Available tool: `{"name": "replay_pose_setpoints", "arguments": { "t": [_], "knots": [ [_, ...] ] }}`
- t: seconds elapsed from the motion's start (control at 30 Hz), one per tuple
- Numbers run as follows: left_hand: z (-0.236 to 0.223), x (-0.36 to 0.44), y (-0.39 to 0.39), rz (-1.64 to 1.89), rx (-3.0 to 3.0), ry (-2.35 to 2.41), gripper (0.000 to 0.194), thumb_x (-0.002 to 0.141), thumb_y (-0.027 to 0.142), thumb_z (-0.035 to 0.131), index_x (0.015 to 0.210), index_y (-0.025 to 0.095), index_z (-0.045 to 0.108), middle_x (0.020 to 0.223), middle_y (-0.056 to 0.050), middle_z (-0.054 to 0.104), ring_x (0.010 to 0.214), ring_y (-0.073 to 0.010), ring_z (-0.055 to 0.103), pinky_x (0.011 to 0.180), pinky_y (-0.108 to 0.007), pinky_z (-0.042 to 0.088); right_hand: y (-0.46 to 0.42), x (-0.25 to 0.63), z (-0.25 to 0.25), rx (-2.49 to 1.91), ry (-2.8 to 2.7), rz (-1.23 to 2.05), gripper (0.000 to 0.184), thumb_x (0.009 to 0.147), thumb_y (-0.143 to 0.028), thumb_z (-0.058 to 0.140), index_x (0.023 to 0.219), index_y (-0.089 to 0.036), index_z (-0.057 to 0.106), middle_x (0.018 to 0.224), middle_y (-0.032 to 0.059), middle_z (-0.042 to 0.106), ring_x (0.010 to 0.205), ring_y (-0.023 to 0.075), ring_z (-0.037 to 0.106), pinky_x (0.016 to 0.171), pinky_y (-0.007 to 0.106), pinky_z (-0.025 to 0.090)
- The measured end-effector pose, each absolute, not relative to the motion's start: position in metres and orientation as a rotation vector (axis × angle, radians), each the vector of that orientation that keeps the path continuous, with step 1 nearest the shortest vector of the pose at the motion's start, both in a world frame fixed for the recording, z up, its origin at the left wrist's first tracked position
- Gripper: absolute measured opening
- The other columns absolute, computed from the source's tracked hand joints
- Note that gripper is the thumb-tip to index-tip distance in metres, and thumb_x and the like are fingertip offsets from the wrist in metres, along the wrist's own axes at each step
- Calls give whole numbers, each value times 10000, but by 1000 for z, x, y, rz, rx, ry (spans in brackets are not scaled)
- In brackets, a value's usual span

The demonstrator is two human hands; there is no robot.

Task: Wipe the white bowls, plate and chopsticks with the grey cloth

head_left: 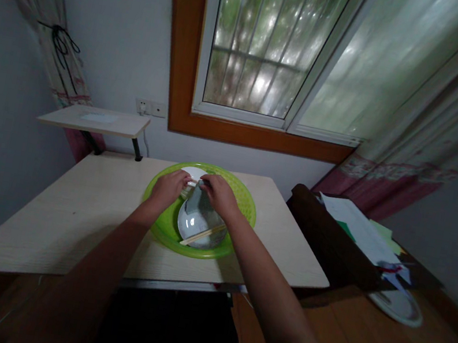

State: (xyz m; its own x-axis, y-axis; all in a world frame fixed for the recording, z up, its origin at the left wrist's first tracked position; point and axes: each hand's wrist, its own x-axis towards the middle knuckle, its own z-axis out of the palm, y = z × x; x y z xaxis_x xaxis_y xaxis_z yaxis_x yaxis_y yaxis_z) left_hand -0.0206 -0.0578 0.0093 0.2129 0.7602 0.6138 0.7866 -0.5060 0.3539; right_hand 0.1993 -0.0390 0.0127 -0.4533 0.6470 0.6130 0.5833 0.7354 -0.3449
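A lime-green plastic basin (pixel 161 230) stands on the table, with both hands over it. My left hand (pixel 168 188) is closed in a pinch on a thin pale stick (pixel 194 181) that looks like a chopstick. From the closed fingers of my right hand (pixel 221 195), beside the stick's other end, hangs a grey-green cloth (pixel 195 200). Below the cloth a shiny grey-white bowl (pixel 191 225) sits in the basin. Light wooden chopsticks (pixel 203 234) rest slantwise across this bowl. Behind my fingers is a white dish (pixel 193 172), partly hidden by them.
The pale wooden table (pixel 86 206) bears a small raised shelf (pixel 101 121) at its back left. Behind it are a wall socket (pixel 150 108) and a barred window (pixel 272 44). To the right, a dark brown piece of furniture (pixel 323 240) carries papers (pixel 355 228).
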Motion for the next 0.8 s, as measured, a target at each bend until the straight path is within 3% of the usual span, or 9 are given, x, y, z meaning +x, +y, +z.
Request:
{"name": "replay_pose_setpoints", "arguments": {
  "t": [0.3, 0.6, 0.8],
  "knots": [
    [15, -27, -58, -1567, -2175, -1695, 247, 1010, 244, 417, 932, 203, 648, 891, -54, 701, 787, -200, 649, 722, -306, 492, -29, 216, 6, -1050, -2070, 77, 210, 998, -172, 546, 1154, -183, 686, 1116, 129, 677, 1074, 270, 591, 996, 426, 476],
    [5, -15, -54, -1132, -2595, -1462, 205, 1007, 287, 497, 915, 212, 664, 866, -51, 715, 831, -217, 654, 776, -327, 483, -44, 195, 7, -802, -2209, 122, 279, 1018, -175, 530, 1285, -199, 606, 1167, 125, 661, 1107, 258, 583, 991, 420, 484],
    [5, -18, -55, -1218, -2480, -1500, 220, 1012, 264, 456, 917, 214, 648, 877, -60, 702, 831, -224, 643, 775, -337, 472, -44, 194, 8, -866, -2202, 100, 245, 1015, -179, 536, 1243, -191, 624, 1158, 130, 668, 1099, 262, 587, 985, 419, 489]
  ]
}}
